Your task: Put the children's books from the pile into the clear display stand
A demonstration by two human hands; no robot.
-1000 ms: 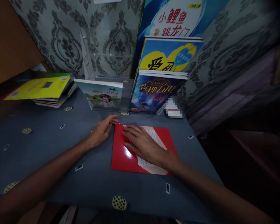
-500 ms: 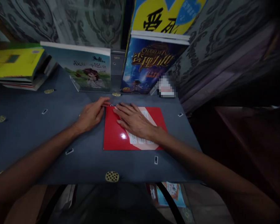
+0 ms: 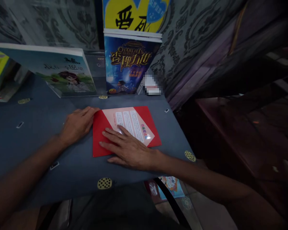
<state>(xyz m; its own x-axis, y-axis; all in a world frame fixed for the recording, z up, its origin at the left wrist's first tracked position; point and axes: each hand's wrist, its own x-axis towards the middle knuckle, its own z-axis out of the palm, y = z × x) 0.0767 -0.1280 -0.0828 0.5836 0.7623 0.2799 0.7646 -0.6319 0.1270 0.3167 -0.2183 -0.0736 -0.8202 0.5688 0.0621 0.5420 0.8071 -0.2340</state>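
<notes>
A big dark blue table (image 3: 33,134) fills most of the middle and left. At the far side is a grey wall (image 3: 196,28) with dark curly patterns. To the right, next to the table, there is a dark red flat thing (image 3: 235,137), too dim to name.

Some books stand up at the far side of the table. The wide one on the left is a green and blue book (image 3: 72,73), with a child in the grass on its front. Right of it is a dark blue book (image 3: 129,64) with gold writing. A yellow and blue book (image 3: 134,16) pokes up behind that one. A pile of books (image 3: 0,70) is at the far left, partly cut off.

A red book (image 3: 134,123) lies flat on the table, in front of the standing books and a bit crooked. It has a big pink shape with lots of tiny writing.

The right hand (image 3: 128,147) lies on the near part of the red book, with its fingers spread apart. Its grip is open and has hold of nothing. The left hand (image 3: 79,123) is bent, with its fingertips by the far left corner of the red book. I cannot tell if its grip pinches the edge.

Near the bottom, a bright blue packet (image 3: 171,188) is on the floor. A small blurred thing (image 3: 152,84) sits right of the dark blue book.
</notes>
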